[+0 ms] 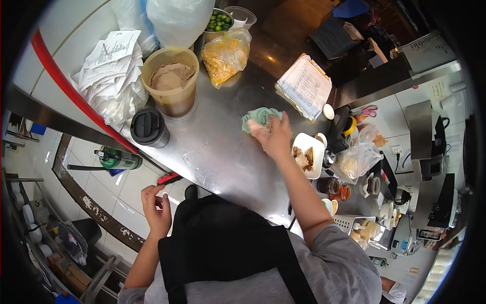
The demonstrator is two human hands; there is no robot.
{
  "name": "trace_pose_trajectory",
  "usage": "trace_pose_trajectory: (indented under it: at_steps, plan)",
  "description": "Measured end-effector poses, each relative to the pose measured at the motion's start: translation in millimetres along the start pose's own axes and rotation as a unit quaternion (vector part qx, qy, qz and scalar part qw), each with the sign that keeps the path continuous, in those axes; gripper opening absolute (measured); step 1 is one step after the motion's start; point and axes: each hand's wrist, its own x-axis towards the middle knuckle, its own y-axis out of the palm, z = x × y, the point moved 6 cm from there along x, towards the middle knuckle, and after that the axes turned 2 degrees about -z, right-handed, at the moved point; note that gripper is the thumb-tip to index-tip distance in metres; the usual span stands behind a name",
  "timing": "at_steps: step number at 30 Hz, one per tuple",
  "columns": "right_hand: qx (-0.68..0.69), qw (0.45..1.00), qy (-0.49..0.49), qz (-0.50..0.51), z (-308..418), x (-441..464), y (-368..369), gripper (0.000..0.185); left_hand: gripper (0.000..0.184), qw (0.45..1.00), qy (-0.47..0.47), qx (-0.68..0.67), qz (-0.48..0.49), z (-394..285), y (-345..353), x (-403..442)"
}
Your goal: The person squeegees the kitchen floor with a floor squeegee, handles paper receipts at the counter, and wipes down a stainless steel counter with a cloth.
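My right hand (275,136) reaches over the steel counter (223,147) and presses a crumpled green cloth (259,117) against its surface. Just right of that hand sits a white dish (309,156) with brown food scraps in it. Away from the counter, at the lower left, my left hand (157,205) hangs above the floor with its fingers loosely curled and apart, holding nothing. Nearest to it on the counter is a dark tumbler with a black lid (149,127).
Along the left stand a tub of brown powder or paste (172,78), a stack of paper slips (114,58) and a bag of orange-yellow food (225,57). A worn notebook (305,86) lies at the back. Jars (330,186) and a white basket (347,223) line the right.
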Motion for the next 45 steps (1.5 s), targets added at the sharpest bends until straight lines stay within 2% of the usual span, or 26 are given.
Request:
trace_pose_trajectory:
  at_steps: [2, 3, 6, 8, 10, 12, 13, 15, 18, 21, 23, 25, 26, 28, 30, 32, 34, 36, 38, 42, 44, 45]
  plan:
    - [-0.116, 0.992, 0.045, 0.003, 9, 1, 37, 0.076, 0.025, 1.0, -0.002, 0.016, -0.003, 8, 0, -2]
    - [-0.097, 0.992, 0.074, 0.02, 10, 12, 49, 0.081, 0.024, 1.0, 0.01, 0.023, -0.002, 8, -2, -1]
    - [-0.111, 0.989, 0.089, -0.037, 4, 69, 67, 0.076, 0.024, 0.999, -0.012, 0.045, -0.005, 14, -7, -1]
    - [-0.109, 0.991, 0.056, -0.056, -5, 123, 79, 0.065, 0.022, 0.998, -0.019, 0.053, -0.012, 21, -9, 0]
    - [-0.098, 0.994, 0.014, -0.036, -3, 166, 88, 0.059, 0.022, 0.997, -0.031, 0.066, -0.029, 28, -15, -5]
    - [-0.053, 0.998, -0.044, -0.009, 11, 172, 97, 0.056, 0.024, 0.995, -0.056, 0.07, -0.032, 27, -20, -9]
    - [-0.049, 0.998, -0.037, 0.001, 19, 151, 102, 0.056, 0.024, 0.996, -0.062, 0.067, -0.026, 27, -22, -11]
    - [-0.118, 0.98, -0.132, 0.088, 60, 96, 113, 0.053, 0.025, 0.996, -0.064, 0.053, -0.02, 37, -22, -14]
    - [-0.051, 0.953, -0.249, 0.163, 127, -22, 113, 0.051, 0.025, 0.997, -0.067, 0.027, 0.011, 46, -12, -9]
    - [0.104, 0.925, -0.33, 0.156, 177, -87, 94, 0.046, 0.024, 0.997, -0.063, -0.002, 0.053, 50, 10, 8]
    - [0.136, 0.904, -0.373, 0.161, 178, -112, 77, 0.04, 0.023, 0.995, -0.053, -0.018, 0.081, 47, 22, 20]
    - [0.099, 0.902, -0.388, 0.159, 147, -138, 64, 0.037, 0.024, 0.993, 0.033, -0.022, 0.112, 31, 35, 34]
    - [0.095, 0.909, -0.365, 0.177, 123, -153, 60, 0.037, 0.024, 0.99, 0.047, -0.027, 0.13, 26, 43, 39]
    - [0.101, 0.926, -0.31, 0.192, 75, -182, 41, 0.037, 0.025, 0.975, 0.151, -0.012, 0.165, 7, 64, 46]
    - [0.106, 0.943, -0.261, 0.176, 40, -210, 17, 0.037, 0.022, 0.96, 0.15, -0.059, 0.227, -18, 101, 51]
    - [0.106, 0.978, -0.128, 0.122, 8, -229, -2, 0.039, 0.021, 0.922, 0.205, -0.086, 0.316, -54, 156, 54]
    - [0.067, 0.989, -0.079, 0.107, -7, -239, -3, 0.041, 0.017, 0.873, 0.166, -0.129, 0.44, -77, 226, 49]
    - [0.006, 0.999, 0.034, -0.002, -17, -238, -11, 0.042, 0.022, 0.851, 0.143, -0.145, 0.485, -80, 304, 37]
    - [-0.011, 0.998, 0.065, -0.02, -16, -233, -13, 0.042, 0.031, 0.803, -0.101, -0.104, 0.577, -91, 361, 22]
    - [-0.033, 0.997, 0.069, 0.008, -19, -227, -23, 0.045, 0.032, 0.79, -0.137, -0.063, 0.595, -113, 400, -2]
    - [-0.016, 0.995, 0.059, 0.074, -19, -224, -25, 0.049, 0.031, 0.829, -0.103, -0.103, 0.539, -104, 399, 1]
    - [-0.032, 0.996, 0.041, 0.067, -20, -222, -25, 0.052, 0.029, 0.826, -0.112, -0.101, 0.543, -97, 394, 3]
